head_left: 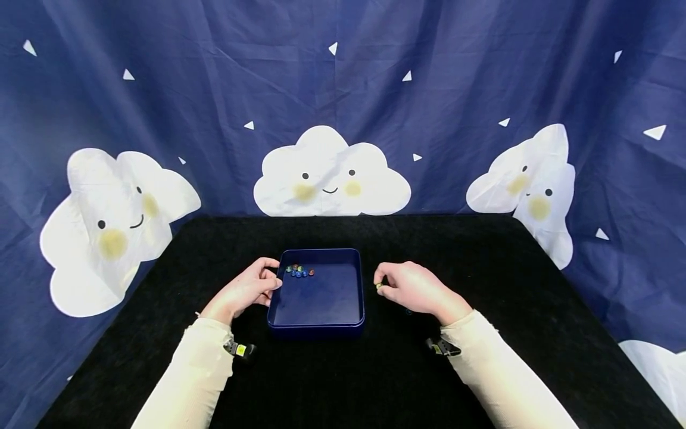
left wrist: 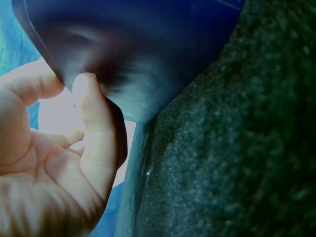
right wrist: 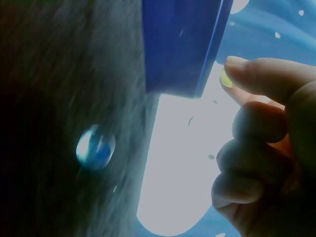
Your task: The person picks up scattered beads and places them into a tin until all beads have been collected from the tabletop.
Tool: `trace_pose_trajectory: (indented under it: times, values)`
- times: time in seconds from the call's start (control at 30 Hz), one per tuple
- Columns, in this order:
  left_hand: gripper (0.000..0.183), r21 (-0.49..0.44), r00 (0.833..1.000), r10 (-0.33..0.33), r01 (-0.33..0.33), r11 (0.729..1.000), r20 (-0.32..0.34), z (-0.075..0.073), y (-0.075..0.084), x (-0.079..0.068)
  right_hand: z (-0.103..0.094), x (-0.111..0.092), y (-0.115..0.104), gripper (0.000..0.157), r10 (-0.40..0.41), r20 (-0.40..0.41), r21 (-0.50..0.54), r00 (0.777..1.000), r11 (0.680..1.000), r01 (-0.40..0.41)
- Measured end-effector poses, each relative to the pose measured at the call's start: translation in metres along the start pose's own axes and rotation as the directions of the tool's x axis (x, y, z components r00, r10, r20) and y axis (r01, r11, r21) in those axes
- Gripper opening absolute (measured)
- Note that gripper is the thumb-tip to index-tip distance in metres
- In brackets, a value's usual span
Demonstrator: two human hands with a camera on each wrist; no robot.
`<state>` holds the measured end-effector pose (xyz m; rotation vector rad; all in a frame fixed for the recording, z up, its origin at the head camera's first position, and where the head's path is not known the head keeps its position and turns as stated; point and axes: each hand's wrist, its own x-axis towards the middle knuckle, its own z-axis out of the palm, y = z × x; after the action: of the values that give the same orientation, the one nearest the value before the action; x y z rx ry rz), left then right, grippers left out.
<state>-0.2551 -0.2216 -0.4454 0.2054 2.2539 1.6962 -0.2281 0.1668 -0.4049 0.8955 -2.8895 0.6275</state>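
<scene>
A square dark blue tray [head_left: 321,325] sits on the black table. Several glass marbles [head_left: 299,274], blue, green and reddish, lie grouped in its back left part. My left hand [head_left: 249,292] holds the tray's left side, the thumb [left wrist: 91,113] against the wall. Just off the right side of the tray, my right hand [head_left: 415,288] pinches a yellow marble [right wrist: 225,79] between thumb and index finger. The other right fingers are curled under. Below that hand a clear and blue marble [right wrist: 96,147] lies on the cloth, mostly dark in the head view.
Black cloth covers the table [head_left: 332,387]. Behind it and at both sides hangs a blue curtain [head_left: 225,77] with white clouds and small triangles. Both wrists wear a strapped device, the left one [head_left: 241,350] near the tray's front left corner.
</scene>
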Motion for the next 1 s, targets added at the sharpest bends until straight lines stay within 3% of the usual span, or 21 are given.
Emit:
trace_pose_trajectory:
  times: [0.5, 0.73, 1.0]
  values:
    - [0.056, -0.003, 1.000, -0.005, 0.005, 1.000, 0.004, 0.001, 0.003, 0.001, 0.012, 0.023, -0.041, 0.009, -0.101, 0.045, 0.016, 0.994, 0.995, 0.100]
    - [0.055, -0.022, 1.000, -0.023, 0.024, 0.999, 0.019, 0.015, 0.008, 0.010, 0.011, 0.018, -0.044, 0.009, -0.105, 0.070, 0.015, 0.992, 0.994, 0.104]
    - [0.059, -0.029, 0.999, -0.024, 0.025, 0.999, 0.033, 0.021, 0.008, 0.007, 0.013, 0.013, -0.045, 0.011, -0.098, 0.089, 0.022, 0.991, 0.995, 0.096]
